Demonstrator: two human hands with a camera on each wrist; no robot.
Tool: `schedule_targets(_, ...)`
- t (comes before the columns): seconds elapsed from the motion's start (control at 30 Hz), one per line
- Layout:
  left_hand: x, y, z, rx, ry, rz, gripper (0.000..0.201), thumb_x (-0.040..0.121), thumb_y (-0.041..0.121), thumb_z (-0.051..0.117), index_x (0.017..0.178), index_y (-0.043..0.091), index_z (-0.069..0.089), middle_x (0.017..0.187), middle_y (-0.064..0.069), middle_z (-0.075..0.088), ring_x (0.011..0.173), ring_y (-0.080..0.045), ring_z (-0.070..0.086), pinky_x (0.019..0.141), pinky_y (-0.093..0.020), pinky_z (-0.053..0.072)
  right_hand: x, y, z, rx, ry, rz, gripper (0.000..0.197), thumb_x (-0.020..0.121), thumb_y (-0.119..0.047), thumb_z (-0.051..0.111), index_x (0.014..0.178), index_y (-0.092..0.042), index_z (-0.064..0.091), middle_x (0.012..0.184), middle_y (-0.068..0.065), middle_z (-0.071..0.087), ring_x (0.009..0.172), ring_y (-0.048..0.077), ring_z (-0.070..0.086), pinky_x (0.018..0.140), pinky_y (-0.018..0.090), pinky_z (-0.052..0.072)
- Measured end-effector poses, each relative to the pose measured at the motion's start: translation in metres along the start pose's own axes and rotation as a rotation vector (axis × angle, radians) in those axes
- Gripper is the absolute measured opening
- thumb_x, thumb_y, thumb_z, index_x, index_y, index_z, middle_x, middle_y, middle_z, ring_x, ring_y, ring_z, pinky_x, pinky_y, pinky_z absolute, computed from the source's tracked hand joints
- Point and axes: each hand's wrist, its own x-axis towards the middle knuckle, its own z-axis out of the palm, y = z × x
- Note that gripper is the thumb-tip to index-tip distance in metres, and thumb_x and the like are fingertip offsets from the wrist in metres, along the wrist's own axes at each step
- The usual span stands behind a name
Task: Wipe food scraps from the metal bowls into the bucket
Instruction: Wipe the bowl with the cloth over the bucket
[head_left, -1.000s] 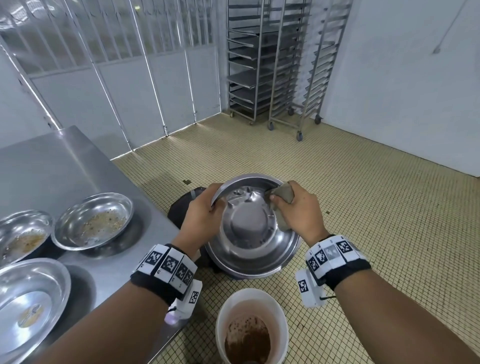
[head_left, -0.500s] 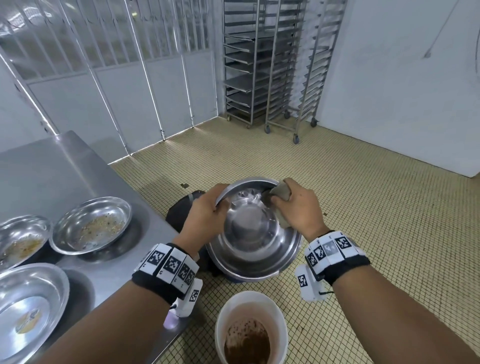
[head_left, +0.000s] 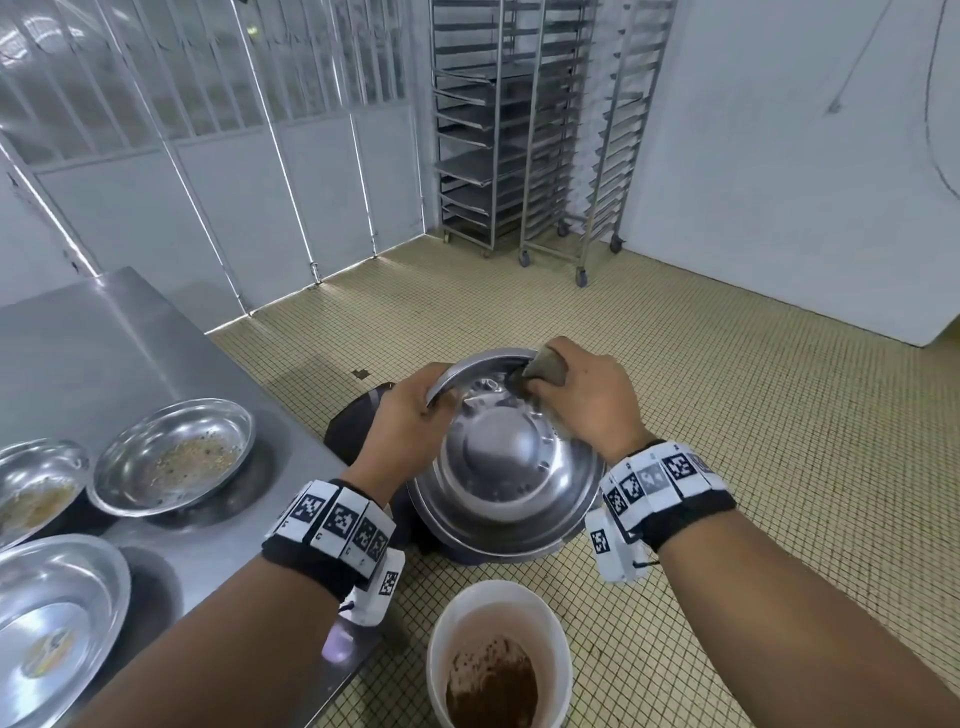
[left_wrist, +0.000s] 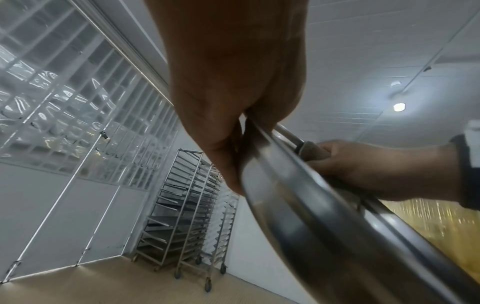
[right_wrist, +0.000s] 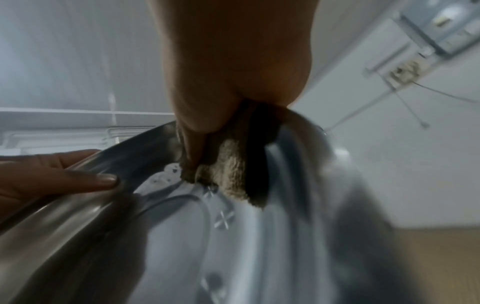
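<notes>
I hold a round metal bowl tilted toward me above the floor, over a white bucket with brown scraps in its bottom. My left hand grips the bowl's left rim, thumb inside. My right hand clutches a grey-brown cloth and presses it against the bowl's inner wall near the upper right rim. In the right wrist view the cloth touches the wet metal, with my left thumb on the rim.
A steel table stands at the left with three more metal bowls: one with crumbs, one partly cut off, one nearest me. A dark object lies on the tiled floor under the bowl. Wheeled tray racks stand at the back.
My right hand with the cloth has slid up along the bowl's inner wall toward the upper right rim. The left hand keeps its grip; the bowl stays tilted.
</notes>
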Motion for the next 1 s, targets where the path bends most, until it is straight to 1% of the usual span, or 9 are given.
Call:
schedule_targets(0.1, 0.002, 0.002, 0.001, -0.052, 0.023, -0.006, 0.020, 0.104, 0.024, 0.060, 0.086, 0.033, 0.065, 0.075, 0.017, 0.069, 0.064, 0.002, 0.063, 0.059, -0.015, 0.045, 0.003, -0.001, -0.006, -0.032, 0.004, 0.009, 0.024, 0.091, -0.041, 0.073, 0.110, -0.030, 0.063, 0.080, -0.014, 0.062, 0.068, 0.009, 0.061, 0.058, 0.021, 0.044)
schedule_targets(0.2, 0.005, 0.001, -0.005, -0.175, 0.153, -0.082, 0.016, 0.102, 0.022, 0.059, 0.092, 0.027, 0.069, 0.078, 0.001, 0.072, 0.068, -0.015, 0.068, 0.061, -0.031, 0.055, -0.009, 0.008, 0.002, 0.203, 0.058, 0.149, 0.023, 0.093, -0.039, 0.072, 0.109, -0.024, 0.064, 0.084, -0.015, 0.066, 0.070, 0.006, 0.066, 0.051, 0.011, 0.046)
schedule_targets(0.37, 0.003, 0.004, -0.004, -0.041, 0.102, -0.016, 0.014, 0.104, 0.024, 0.058, 0.097, 0.032, 0.067, 0.074, 0.018, 0.069, 0.064, 0.007, 0.064, 0.053, -0.009, 0.045, -0.018, 0.012, 0.007, 0.160, 0.045, 0.192, 0.024, 0.095, -0.037, 0.069, 0.107, -0.017, 0.063, 0.086, -0.007, 0.069, 0.071, 0.008, 0.066, 0.055, 0.016, 0.045)
schedule_targets(0.5, 0.002, 0.010, 0.003, 0.070, -0.082, 0.021, 0.017, 0.105, 0.022, 0.056, 0.100, 0.035, 0.066, 0.076, 0.032, 0.067, 0.067, 0.011, 0.063, 0.054, -0.007, 0.043, -0.003, -0.006, -0.008, -0.045, -0.077, 0.011, 0.013, 0.093, -0.037, 0.069, 0.099, -0.034, 0.059, 0.073, -0.022, 0.054, 0.067, -0.002, 0.053, 0.056, 0.014, 0.031)
schedule_targets(0.57, 0.004, 0.009, 0.001, 0.016, -0.052, 0.023, 0.019, 0.105, 0.022, 0.057, 0.094, 0.034, 0.066, 0.073, 0.026, 0.068, 0.060, 0.006, 0.063, 0.052, -0.009, 0.043, 0.001, -0.006, -0.010, -0.046, -0.053, 0.002, 0.014, 0.092, -0.040, 0.070, 0.099, -0.038, 0.057, 0.074, -0.024, 0.054, 0.067, -0.002, 0.053, 0.058, 0.015, 0.034)
schedule_targets(0.7, 0.009, 0.005, -0.009, -0.127, 0.143, -0.047, 0.014, 0.103, 0.024, 0.060, 0.093, 0.027, 0.068, 0.066, 0.018, 0.067, 0.056, 0.002, 0.059, 0.051, -0.011, 0.043, -0.008, 0.006, 0.000, 0.253, 0.060, 0.192, 0.018, 0.095, -0.036, 0.072, 0.107, -0.025, 0.064, 0.081, -0.016, 0.064, 0.070, 0.003, 0.064, 0.051, 0.011, 0.044)
schedule_targets(0.8, 0.008, 0.001, -0.006, -0.072, 0.107, -0.035, 0.013, 0.104, 0.027, 0.058, 0.100, 0.032, 0.069, 0.072, 0.019, 0.069, 0.059, 0.003, 0.062, 0.051, -0.011, 0.043, -0.010, 0.007, 0.006, 0.202, 0.079, 0.190, 0.021, 0.094, -0.036, 0.072, 0.106, -0.019, 0.065, 0.079, -0.014, 0.065, 0.067, 0.002, 0.061, 0.049, 0.008, 0.040)
schedule_targets(0.87, 0.008, 0.000, -0.003, -0.005, 0.033, -0.009, 0.015, 0.105, 0.026, 0.057, 0.103, 0.036, 0.068, 0.078, 0.021, 0.070, 0.062, 0.004, 0.064, 0.051, -0.011, 0.044, -0.005, 0.005, 0.005, 0.087, 0.058, 0.120, 0.018, 0.093, -0.038, 0.072, 0.102, -0.025, 0.064, 0.078, -0.012, 0.065, 0.067, 0.007, 0.062, 0.052, 0.017, 0.040)
schedule_targets(1.0, 0.009, 0.000, -0.003, -0.034, 0.040, -0.035, 0.016, 0.104, 0.027, 0.058, 0.096, 0.036, 0.069, 0.076, 0.019, 0.071, 0.062, 0.001, 0.066, 0.054, -0.015, 0.046, -0.003, 0.003, 0.002, 0.045, 0.046, 0.113, 0.018, 0.093, -0.039, 0.071, 0.102, -0.031, 0.058, 0.077, -0.017, 0.059, 0.067, 0.004, 0.059, 0.054, 0.015, 0.040)
